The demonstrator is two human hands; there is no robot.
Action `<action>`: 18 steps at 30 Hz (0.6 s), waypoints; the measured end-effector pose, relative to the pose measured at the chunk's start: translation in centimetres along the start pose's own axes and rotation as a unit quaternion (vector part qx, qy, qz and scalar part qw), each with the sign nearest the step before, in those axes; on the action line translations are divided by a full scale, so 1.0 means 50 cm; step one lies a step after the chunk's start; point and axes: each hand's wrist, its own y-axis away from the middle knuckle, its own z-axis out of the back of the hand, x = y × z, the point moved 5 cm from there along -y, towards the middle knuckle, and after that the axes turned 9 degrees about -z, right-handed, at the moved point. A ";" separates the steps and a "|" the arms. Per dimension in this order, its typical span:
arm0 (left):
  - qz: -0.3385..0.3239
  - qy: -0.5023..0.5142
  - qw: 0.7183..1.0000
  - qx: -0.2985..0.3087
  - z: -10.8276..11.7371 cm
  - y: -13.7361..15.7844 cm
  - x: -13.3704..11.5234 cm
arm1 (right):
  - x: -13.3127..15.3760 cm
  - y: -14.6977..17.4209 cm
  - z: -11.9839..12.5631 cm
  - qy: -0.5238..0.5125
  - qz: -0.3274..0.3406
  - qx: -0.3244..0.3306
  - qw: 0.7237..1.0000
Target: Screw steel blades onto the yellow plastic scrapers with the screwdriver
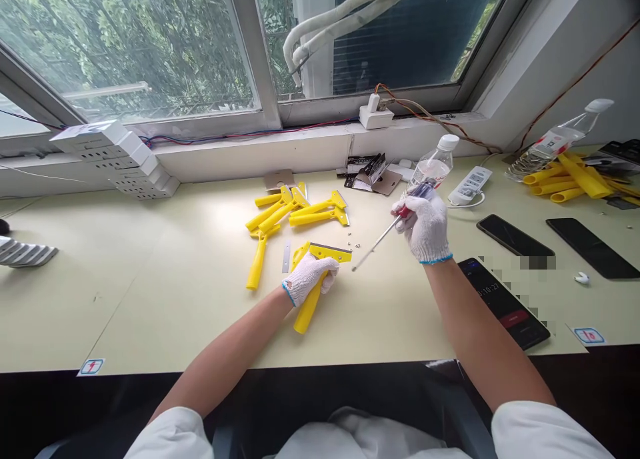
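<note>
My left hand (311,277), in a white knit glove, is closed around a yellow scraper (309,310) near the table's front. A dark blade edge runs along the scraper's head. My right hand (426,225), gloved too, grips a screwdriver (379,241) whose thin shaft slants down to the left. Its tip, with something small on it, is right of the scraper head, apart from it. Several small screws (357,246) lie just behind that tip. A flat metal blade (287,256) rests left of the held scraper. Beyond it lies a group of yellow scrapers (273,215).
Water bottles (434,164) stand at the back right, near yellow handles (575,179) and a power strip (470,184). Phones (515,235) lie right of my right arm. White boxes (120,159) are stacked at the back left. Black packaging (367,172) sits by the sill.
</note>
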 end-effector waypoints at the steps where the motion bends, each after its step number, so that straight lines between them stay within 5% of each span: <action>1: 0.007 0.014 1.000 -0.009 0.002 -0.001 0.004 | 0.005 0.012 -0.005 -0.038 0.023 0.005 0.999; 18: 0.014 0.171 0.983 -0.064 0.001 -0.003 -0.007 | 0.038 0.074 -0.033 -0.087 0.178 0.083 0.977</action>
